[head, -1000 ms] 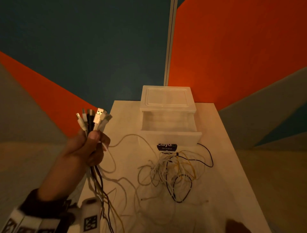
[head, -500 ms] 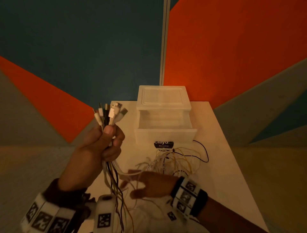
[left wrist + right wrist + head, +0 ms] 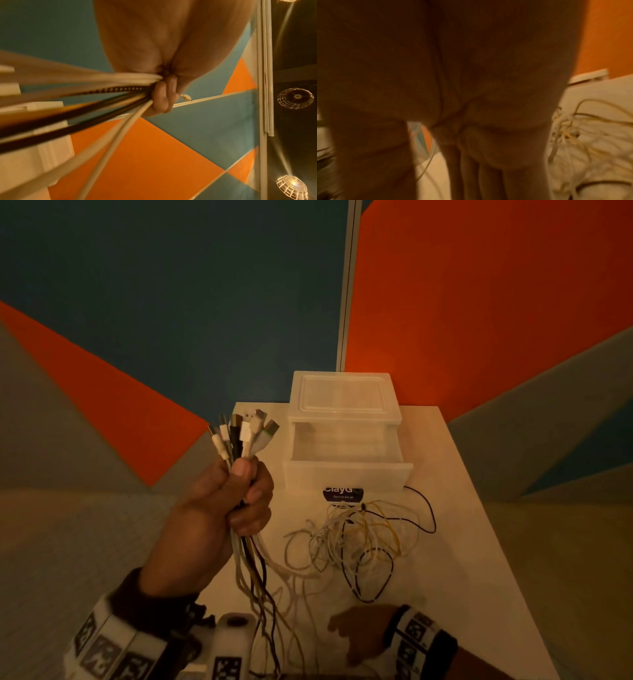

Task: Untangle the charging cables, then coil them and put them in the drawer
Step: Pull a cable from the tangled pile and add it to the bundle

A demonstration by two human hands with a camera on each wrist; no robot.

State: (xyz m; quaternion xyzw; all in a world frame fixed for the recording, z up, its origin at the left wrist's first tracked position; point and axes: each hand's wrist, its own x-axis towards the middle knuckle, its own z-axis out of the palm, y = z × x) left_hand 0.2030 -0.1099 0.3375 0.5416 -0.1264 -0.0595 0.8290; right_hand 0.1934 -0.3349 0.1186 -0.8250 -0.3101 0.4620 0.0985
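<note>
My left hand (image 3: 236, 498) is raised over the table's left side and grips a bundle of charging cables just below their plugs (image 3: 244, 433), which fan out above the fist. White, black and yellowish cords (image 3: 257, 573) hang from the fist to the table. In the left wrist view the fingers (image 3: 163, 97) curl round these cords (image 3: 102, 93). The rest lies as a tangle (image 3: 359, 542) in front of the open translucent drawer (image 3: 346, 474). My right hand (image 3: 356, 631) hovers low near the table's front edge with straight fingers (image 3: 471, 175), holding nothing; the tangle (image 3: 570, 135) is to its right.
The small white plastic drawer unit (image 3: 342, 395) stands at the back of the white table (image 3: 472, 577), against an orange and teal wall. A dark label (image 3: 342, 494) lies under the drawer front. One black cable (image 3: 428, 511) loops out to the right of the tangle.
My right hand reached in under the left fist half a second ago and has drawn back toward the near edge. The left hand keeps its grip, and sits more to the right in view.
</note>
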